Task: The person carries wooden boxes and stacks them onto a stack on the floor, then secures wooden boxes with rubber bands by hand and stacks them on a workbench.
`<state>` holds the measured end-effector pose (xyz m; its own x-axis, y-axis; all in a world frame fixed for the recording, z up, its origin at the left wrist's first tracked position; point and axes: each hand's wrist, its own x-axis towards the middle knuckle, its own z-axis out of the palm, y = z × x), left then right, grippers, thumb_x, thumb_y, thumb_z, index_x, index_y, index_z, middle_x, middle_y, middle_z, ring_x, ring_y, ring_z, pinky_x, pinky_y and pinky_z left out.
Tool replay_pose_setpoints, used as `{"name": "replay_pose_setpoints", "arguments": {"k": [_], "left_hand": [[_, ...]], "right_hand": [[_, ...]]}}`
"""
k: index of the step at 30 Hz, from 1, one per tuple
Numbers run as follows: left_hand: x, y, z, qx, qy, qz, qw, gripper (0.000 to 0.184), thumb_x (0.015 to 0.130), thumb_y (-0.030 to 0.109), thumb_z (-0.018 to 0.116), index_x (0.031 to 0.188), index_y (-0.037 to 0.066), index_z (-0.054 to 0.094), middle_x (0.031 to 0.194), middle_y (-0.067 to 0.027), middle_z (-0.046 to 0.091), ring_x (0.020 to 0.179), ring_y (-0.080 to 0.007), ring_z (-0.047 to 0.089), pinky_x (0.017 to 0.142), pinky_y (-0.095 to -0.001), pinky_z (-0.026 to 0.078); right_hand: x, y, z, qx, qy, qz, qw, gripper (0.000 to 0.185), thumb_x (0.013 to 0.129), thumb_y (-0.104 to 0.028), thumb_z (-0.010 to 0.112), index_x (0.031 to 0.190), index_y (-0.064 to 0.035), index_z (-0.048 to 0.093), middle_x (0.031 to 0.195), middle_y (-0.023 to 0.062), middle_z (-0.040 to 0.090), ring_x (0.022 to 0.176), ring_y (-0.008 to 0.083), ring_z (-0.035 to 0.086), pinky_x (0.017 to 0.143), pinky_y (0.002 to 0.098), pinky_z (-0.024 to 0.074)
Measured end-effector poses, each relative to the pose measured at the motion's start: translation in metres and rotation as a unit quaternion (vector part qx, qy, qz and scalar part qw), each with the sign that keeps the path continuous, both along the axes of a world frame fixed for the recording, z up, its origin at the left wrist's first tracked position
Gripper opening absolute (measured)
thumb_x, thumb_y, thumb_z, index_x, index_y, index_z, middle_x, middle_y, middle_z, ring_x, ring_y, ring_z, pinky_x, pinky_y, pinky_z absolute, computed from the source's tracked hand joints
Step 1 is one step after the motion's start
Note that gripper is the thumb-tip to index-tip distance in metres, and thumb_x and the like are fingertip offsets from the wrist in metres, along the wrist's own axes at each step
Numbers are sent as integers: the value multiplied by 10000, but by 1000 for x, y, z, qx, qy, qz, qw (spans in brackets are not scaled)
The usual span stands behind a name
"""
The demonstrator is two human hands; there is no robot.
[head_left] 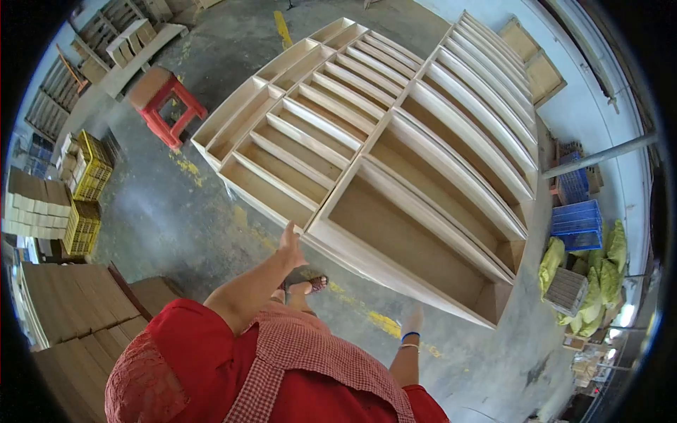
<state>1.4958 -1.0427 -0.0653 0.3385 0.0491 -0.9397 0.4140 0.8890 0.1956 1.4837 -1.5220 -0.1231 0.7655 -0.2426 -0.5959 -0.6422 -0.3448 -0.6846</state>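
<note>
The grey floor (155, 197) is the biggest thing here, with worn yellow marks on it. Next come the wooden boxes (374, 266), pale and open at the top, set side by side in rows right in front of the person. Thin boards make their long slots; the slots on the right are wider and longer than those on the left. A big stack of brown sheets (77, 299) is on the near left. The person wears a red top and a checked apron (300, 345). Yellow-green bags (610, 296) sit in a heap on the right, just below some blue crates (577, 224). A red stool (166, 106) with a brown top is near the far left end of the boxes. Yellow crates (92, 166) are stacked on the left. The left hand (290, 248) is at the near edge of the boxes, its fingers loose, with one stretched out. The right hand (413, 321) hangs down, apart from the boxes; it is blurry, so I can't tell how its fingers are. A small blue band (410, 335) is on that wrist.
</note>
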Motion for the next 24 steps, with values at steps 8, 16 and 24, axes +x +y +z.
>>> {"name": "replay_pose_setpoints", "arguments": {"k": [8,16,24], "left_hand": [[43,-39,31,-200,-74,287,934,627,926,539,401,1378,107,459,1467,-100,424,1341,-355,379,1113,-634,94],[-4,-52,1,-173,-50,260,949,792,928,670,230,1502,125,260,1536,-116,296,1415,-335,272,1143,-585,168],[60,-72,10,-191,-25,434,880,717,993,539,203,1439,-7,336,1458,-144,417,1303,-308,447,1092,-385,355]], "right_hand": [[42,49,81,11,37,52,998,361,867,-186,604,1209,-80,553,1134,58,571,994,238,582,784,380,494],[44,60,111,-51,92,40,994,469,897,-257,576,1318,-84,462,1342,81,451,1129,368,539,864,510,457],[42,61,128,-66,116,67,989,518,884,-239,588,1356,-85,441,1325,81,465,1082,347,557,868,498,458]]}}
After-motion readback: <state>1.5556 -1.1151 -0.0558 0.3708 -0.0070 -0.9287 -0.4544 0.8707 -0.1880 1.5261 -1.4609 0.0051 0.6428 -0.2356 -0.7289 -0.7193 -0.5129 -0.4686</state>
